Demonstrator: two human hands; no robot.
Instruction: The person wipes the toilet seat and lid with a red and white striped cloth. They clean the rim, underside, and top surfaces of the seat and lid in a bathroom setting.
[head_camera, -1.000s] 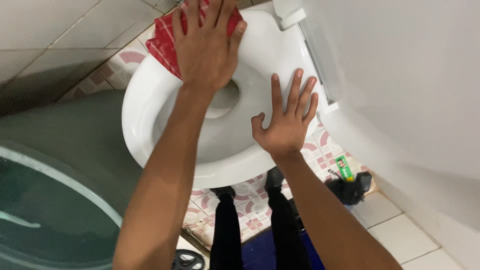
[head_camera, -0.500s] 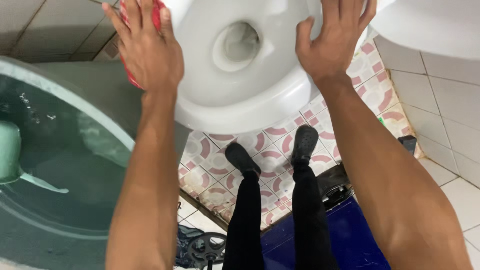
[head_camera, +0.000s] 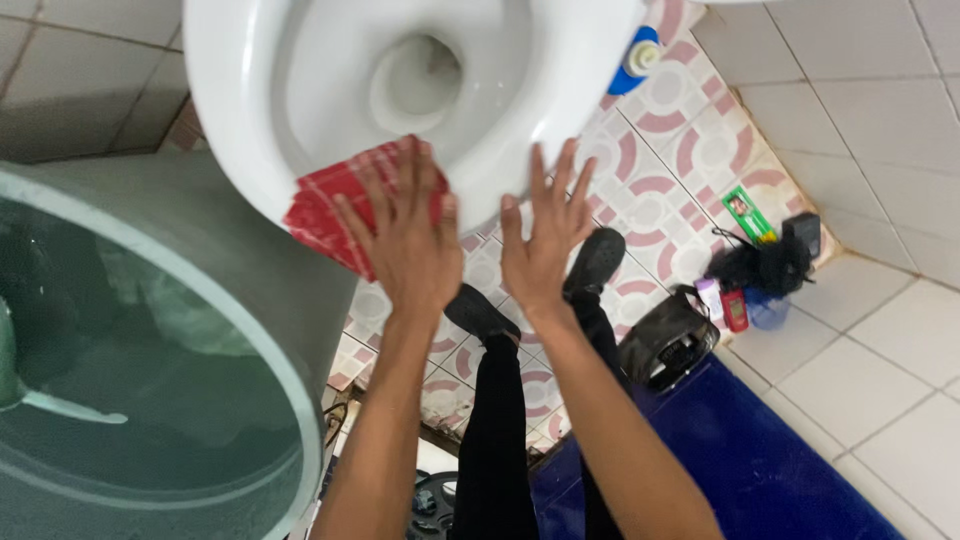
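Our left hand (head_camera: 405, 245) has fingers spread flat, pressing the red cloth (head_camera: 335, 205) onto the toilet bowl's (head_camera: 240, 120) front rim. Right hand (head_camera: 540, 240), fingers spread, looks like it's touching the rim too.

A small tiled bathroom lay under even, soft light. The floor (head_camera: 690, 150) beneath was covered in white tiles patterned with pink arcs, bordered on the right by plain white tiles (head_camera: 870, 340). A dark blue mat (head_camera: 760, 450) lay at lower right. Grey-white wall tiles (head_camera: 70, 90) filled the upper left. A large green water tub (head_camera: 150, 400), filled with water, stood at left. Small clutter, including a black bag (head_camera: 668, 342), sat near the corner.
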